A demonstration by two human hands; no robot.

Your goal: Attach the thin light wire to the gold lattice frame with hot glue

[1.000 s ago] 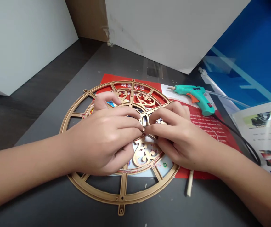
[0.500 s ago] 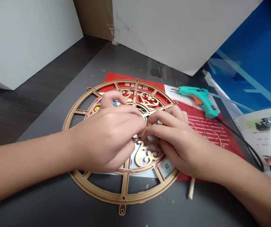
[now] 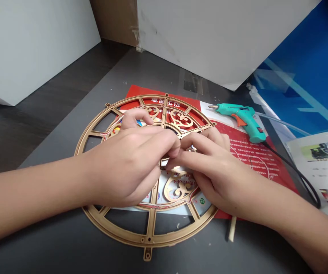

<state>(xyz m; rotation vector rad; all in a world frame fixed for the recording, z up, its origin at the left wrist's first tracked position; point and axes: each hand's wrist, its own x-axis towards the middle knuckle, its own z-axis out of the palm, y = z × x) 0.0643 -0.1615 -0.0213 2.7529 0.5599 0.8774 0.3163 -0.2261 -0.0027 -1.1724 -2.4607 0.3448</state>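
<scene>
A round gold frame [image 3: 149,239] with spokes and scroll ornaments lies flat under both hands. My left hand [image 3: 135,163] rests over its left middle, with the fingers bent and pinched near the hub. My right hand [image 3: 215,163] comes in from the right, its thumb and forefinger closed close to the left fingertips. What lies between the fingertips at the hub is hidden. Thin reddish and whitish strands [image 3: 164,206] run along the frame's inner ring. A gold scroll ornament [image 3: 178,187] shows just below the hands.
On the right lies a teal glue gun [image 3: 240,114] with an orange trigger and a black cord [image 3: 298,171]. Red printed sheet [image 3: 252,156] is spread beneath the frame. A pale stick [image 3: 232,228] lies near the front. White panels [image 3: 209,38] stand behind the dark table [image 3: 66,243].
My left fingertips have shifted slightly right and upward at the hub. The right thumb and forefinger have moved a little with them. The frame stays in place.
</scene>
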